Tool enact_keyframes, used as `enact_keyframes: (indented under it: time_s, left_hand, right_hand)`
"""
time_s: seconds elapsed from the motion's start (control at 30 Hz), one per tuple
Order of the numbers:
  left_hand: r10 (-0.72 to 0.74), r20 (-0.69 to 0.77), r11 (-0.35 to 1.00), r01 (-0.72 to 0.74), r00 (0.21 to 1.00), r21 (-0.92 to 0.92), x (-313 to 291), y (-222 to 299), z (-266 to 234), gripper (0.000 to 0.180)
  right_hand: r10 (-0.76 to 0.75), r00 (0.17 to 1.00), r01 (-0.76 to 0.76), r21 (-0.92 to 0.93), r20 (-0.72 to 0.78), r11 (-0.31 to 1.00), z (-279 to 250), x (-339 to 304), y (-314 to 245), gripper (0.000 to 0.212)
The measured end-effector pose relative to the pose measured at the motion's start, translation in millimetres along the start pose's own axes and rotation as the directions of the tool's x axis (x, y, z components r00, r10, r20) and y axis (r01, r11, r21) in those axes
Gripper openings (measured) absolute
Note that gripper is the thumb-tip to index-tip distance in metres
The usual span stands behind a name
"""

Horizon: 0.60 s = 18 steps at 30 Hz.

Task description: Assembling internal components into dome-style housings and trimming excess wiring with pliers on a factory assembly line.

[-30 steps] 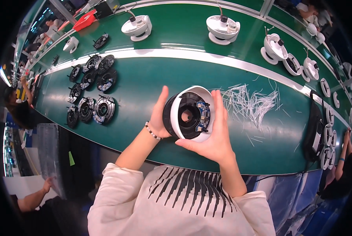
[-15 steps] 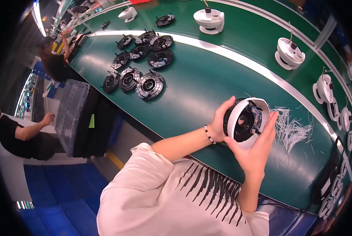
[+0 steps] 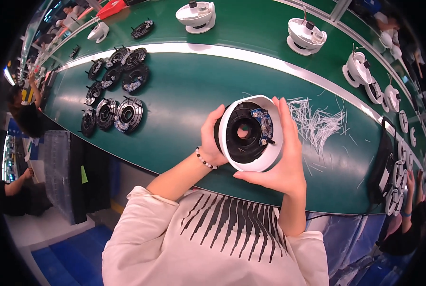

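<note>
I hold a round white housing (image 3: 265,157) with a black ring part and a small blue circuit board inside it, its open face toward me, above the green bench (image 3: 184,95). My left hand (image 3: 212,140) grips its left side, a bead bracelet on the wrist. My right hand (image 3: 282,167) cups its right side and underside, fingers stretched up along the rim.
Several black round ring parts (image 3: 115,90) lie in a cluster on the bench to the left. A heap of thin white ties (image 3: 317,121) lies to the right. White housings (image 3: 304,35) stand on the far conveyor strip. Other people work at the left and right edges.
The view has swung back and forth, so the housing sits nearer the middle again. Both hands keep hold of it; its open face is turned more squarely toward me.
</note>
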<state>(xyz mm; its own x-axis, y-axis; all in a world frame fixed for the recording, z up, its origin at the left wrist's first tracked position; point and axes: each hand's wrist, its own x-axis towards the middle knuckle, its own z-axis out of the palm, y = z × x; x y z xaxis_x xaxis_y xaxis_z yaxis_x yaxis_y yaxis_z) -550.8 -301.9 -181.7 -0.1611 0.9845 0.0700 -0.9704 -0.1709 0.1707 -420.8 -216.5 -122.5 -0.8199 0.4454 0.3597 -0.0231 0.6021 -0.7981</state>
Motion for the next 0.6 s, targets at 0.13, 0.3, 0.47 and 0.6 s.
enact_keyframes:
  time_s: [0.13, 0.3, 0.47, 0.6]
  left_hand:
    - [0.088, 0.006, 0.996, -0.088, 0.996, 0.004, 2, -11, -1, 0.056]
    - [-0.020, -0.048, 0.999, 0.022, 0.999, 0.033, 5, -6, 10, 0.082]
    - [-0.076, -0.111, 0.956, 0.104, 0.991, 0.275, -1, -1, -9, 0.095]
    - [-0.094, 0.110, 0.977, 0.070, 0.990, 0.201, -8, 3, -21, 0.070]
  right_hand:
    - [-0.028, 0.999, 0.022, -0.307, -0.017, 0.951, 13, -3, -1, 0.116]
    - [0.000, 1.000, -0.003, -0.352, -0.008, 0.936, 14, 2, -3, 0.119]
    - [0.072, 0.989, -0.003, -0.479, 0.126, 0.878, 5, 11, -4, 0.119]
    - [-0.023, 0.984, 0.096, -0.413, 0.178, 0.906, 8, 14, -2, 0.116]
